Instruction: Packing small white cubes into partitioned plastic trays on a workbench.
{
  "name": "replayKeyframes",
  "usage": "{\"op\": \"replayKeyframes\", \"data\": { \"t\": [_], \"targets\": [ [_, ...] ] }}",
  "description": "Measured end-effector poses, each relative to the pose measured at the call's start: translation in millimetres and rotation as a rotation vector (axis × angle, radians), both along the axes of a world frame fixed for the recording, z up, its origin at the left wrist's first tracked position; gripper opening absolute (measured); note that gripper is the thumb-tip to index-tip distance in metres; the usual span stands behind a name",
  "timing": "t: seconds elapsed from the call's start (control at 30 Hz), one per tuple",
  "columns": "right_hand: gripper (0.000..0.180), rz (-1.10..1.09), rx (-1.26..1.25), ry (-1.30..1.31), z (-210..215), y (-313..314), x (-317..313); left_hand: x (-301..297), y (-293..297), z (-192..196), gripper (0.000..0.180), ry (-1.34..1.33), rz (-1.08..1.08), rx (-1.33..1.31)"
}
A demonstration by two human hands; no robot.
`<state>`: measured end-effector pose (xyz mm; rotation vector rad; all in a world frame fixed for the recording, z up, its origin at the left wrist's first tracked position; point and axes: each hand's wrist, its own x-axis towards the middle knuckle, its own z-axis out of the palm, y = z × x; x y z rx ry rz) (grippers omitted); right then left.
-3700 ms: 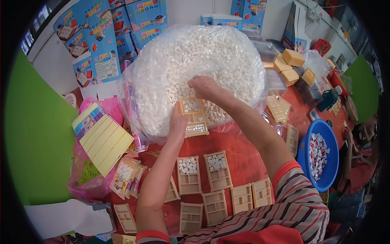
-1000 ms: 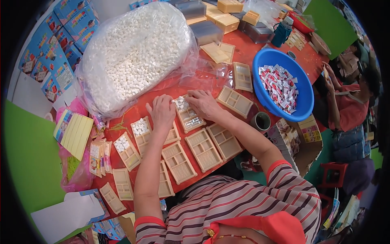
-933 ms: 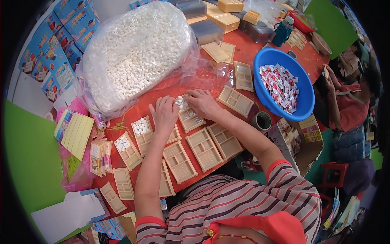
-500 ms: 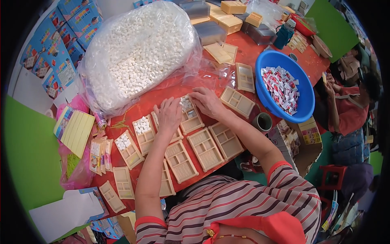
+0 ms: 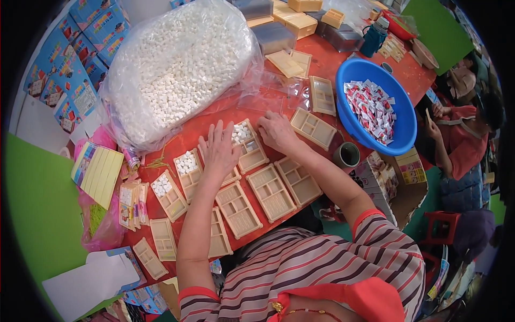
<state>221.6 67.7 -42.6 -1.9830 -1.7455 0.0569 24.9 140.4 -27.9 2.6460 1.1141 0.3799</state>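
My left hand (image 5: 219,150) is spread palm down over a beige compartment tray, hiding most of it; its fingertips are beside the left edge of another tray (image 5: 252,160). Small white cubes (image 5: 241,133) fill the far compartment of that second tray. On its right side rests my right hand (image 5: 278,133), fingers apart and slightly bent, with nothing visible in them. Two more trays to the left, one (image 5: 188,163) and another (image 5: 162,185), have white cubes in their far compartments. Nearer me lie trays without cubes, among them one (image 5: 238,210) and another (image 5: 272,193).
A large clear bag of white cubes (image 5: 182,70) lies at the far left of the red table (image 5: 214,118). To the right stand a blue basin (image 5: 343,115) of small wrapped packets, a dark cup (image 5: 347,154) and a teal bottle (image 5: 374,40). A co-worker (image 5: 461,139) sits at the far right.
My left hand has shifted slightly left and its fingers have spread, uncovering the cubes in the tray between my hands. My right hand has moved slightly right, off the tray's far end.
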Motion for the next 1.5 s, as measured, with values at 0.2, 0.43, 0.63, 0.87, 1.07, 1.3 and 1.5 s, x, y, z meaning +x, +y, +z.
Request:
{"op": "replayKeyframes", "data": {
  "t": [0.2,0.43,0.63,0.87,1.07,1.3,1.5],
  "targets": [
    [0.015,0.089,0.097,-0.043,-8,-7,-3,18,13,-1,0.076,0.161,-0.058,-0.142],
    [0.01,0.151,0.164,-0.099,-16,3,1,18,14,-4,0.073,0.175,-0.059,-0.163],
    [0.006,0.143,0.171,-0.114,-14,5,6,16,14,-4,0.07,0.162,-0.065,-0.157],
    [0.007,0.008,0.264,-0.147,0,10,8,16,13,-6,0.07,0.171,-0.068,-0.128],
    [0.009,0.062,0.249,-0.166,-4,28,-12,17,14,-6,0.072,0.143,-0.033,-0.17],
    [0.009,0.156,0.136,-0.057,-10,25,-9,18,6,-7,0.073,0.107,-0.066,-0.111],
    [0.009,0.142,0.106,-0.027,22,-12,6,24,6,-6,0.07,0.224,-0.122,-0.024]
  ]
}}
